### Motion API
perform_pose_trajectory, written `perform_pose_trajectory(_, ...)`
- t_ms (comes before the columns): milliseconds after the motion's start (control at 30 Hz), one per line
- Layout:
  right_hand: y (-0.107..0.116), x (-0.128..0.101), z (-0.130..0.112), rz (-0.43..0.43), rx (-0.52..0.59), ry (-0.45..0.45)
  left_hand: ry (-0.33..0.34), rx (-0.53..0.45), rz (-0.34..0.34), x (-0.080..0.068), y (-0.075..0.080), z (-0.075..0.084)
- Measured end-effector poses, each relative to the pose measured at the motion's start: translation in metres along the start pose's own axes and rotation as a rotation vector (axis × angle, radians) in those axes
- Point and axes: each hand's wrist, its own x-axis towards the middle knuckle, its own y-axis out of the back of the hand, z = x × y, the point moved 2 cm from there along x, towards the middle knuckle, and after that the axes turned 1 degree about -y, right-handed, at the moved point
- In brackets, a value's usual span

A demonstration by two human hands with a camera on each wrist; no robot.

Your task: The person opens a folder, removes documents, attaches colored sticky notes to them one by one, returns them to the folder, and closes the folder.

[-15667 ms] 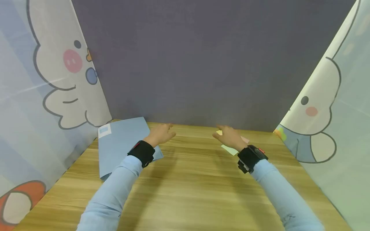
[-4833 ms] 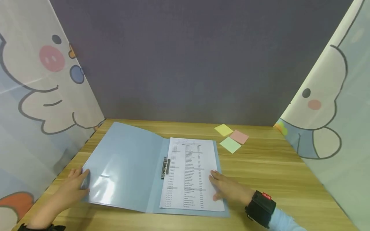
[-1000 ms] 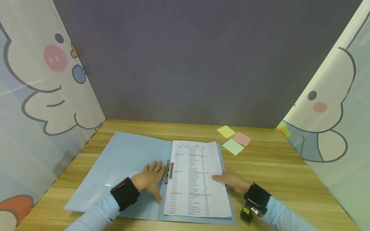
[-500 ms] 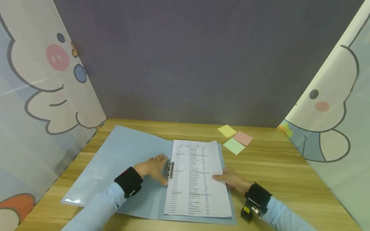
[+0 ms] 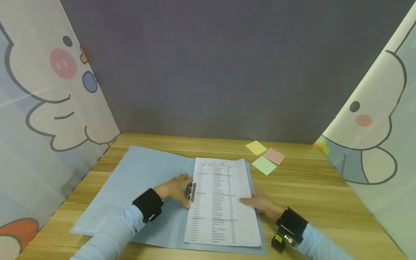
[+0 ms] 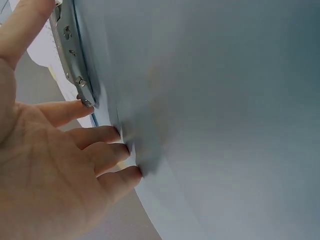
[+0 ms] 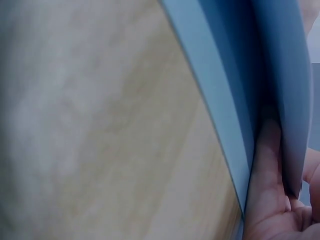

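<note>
The open light-blue plastic folder (image 5: 143, 187) is laid flat on the wooden table (image 5: 308, 195), so that its silver metal spring clip (image 5: 191, 191) at the spine is exposed. The white printed sheet stack (image 5: 221, 202) is kept under that clip, right of the spine. The clip is touched by the left hand (image 5: 173, 188), fingers nearly straight on the inner cover. The stack's right edge is pinched by the right hand (image 5: 261, 204), fingers tucked beneath. Three pastel sticky notes (image 5: 264, 157) lie beyond the folder's far right corner.
</note>
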Motion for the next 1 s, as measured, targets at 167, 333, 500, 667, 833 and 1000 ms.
perform_pose_trajectory(167,-0.001,-0.002,0.001,0.000,-0.013,-0.005,0.026,-0.039,0.047,-0.001,-0.004,0.003)
perform_pose_trajectory(333,0.000,-0.001,0.001,-0.001,-0.015,-0.012,0.044,-0.016,0.073,0.001,-0.004,0.006)
perform_pose_trajectory(500,0.002,0.001,0.002,0.021,-0.034,-0.025,0.040,-0.032,0.078,0.004,-0.004,0.006)
perform_pose_trajectory(667,0.001,0.003,0.002,0.036,-0.038,-0.030,0.040,-0.057,0.072,0.003,-0.004,0.002)
perform_pose_trajectory(833,0.001,0.004,0.002,0.037,-0.026,-0.037,0.040,-0.085,0.066,0.003,-0.004,-0.001)
perform_pose_trajectory(1000,0.001,0.002,-0.001,0.028,-0.024,-0.039,0.057,-0.102,0.072,0.003,-0.005,-0.003)
